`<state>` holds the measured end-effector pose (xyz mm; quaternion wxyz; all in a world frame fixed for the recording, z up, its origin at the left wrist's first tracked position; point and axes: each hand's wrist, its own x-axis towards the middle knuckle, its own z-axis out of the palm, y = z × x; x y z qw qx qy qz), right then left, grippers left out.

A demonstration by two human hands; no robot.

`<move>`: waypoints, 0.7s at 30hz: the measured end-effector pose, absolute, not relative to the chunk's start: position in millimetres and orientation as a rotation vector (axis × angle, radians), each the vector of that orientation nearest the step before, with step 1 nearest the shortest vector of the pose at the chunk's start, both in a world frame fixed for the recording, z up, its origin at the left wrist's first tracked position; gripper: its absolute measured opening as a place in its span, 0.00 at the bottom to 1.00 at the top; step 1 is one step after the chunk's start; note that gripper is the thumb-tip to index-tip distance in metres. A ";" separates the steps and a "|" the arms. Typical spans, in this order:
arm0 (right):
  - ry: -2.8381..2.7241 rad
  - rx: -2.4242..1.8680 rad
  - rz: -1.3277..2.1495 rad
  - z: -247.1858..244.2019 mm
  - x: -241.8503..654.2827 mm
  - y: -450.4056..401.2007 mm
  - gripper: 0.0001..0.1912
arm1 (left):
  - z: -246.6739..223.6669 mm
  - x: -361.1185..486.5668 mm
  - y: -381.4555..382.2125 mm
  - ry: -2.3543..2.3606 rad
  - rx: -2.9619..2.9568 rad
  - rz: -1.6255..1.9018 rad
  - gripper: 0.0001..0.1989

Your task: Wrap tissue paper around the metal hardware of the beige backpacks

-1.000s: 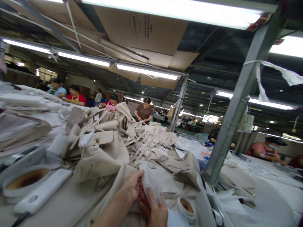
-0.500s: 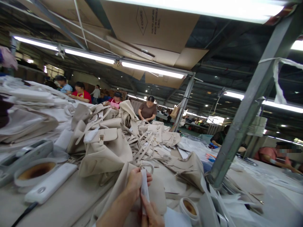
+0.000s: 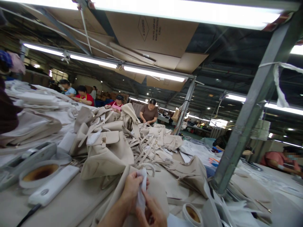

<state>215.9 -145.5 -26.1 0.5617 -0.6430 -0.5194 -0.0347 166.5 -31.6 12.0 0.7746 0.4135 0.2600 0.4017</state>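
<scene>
My left hand (image 3: 131,186) pinches a folded strip of thin white wrapping material (image 3: 141,198) near its top end. Lower down, the fingers of my right hand (image 3: 153,210) close on the same strip from the right. Both hands are above a beige bag (image 3: 159,192), whose pale looped handle (image 3: 151,168) rises just behind the strip. Part of the bag is hidden by my hands and forearm. Beyond my left hand stands another beige bag (image 3: 110,154) with a flap and a metal buckle.
A heap of beige bags and straps (image 3: 153,138) covers the table ahead. To the left lie a tape roll (image 3: 39,173) and a white power strip (image 3: 54,184). Another tape roll (image 3: 192,214) is at right, near a slanting metal post (image 3: 236,142). Several people work farther off.
The white strip is turned a little and stands more upright in my left fingers. My right fingers have shifted slightly along it. The whole view has moved a little to the right.
</scene>
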 end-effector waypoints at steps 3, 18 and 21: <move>-1.015 -1.571 0.086 17.8 238.1 -132.6 0.26 | 9.5 171.0 -28.2 0.569 0.921 0.869 0.07; -0.847 -1.405 0.831 27.0 261.1 -74.5 0.18 | -3.9 173.7 -27.2 0.763 1.111 1.104 0.11; -0.845 -1.380 0.827 27.3 258.6 -77.2 0.18 | -0.1 169.3 -32.6 0.757 1.193 1.183 0.08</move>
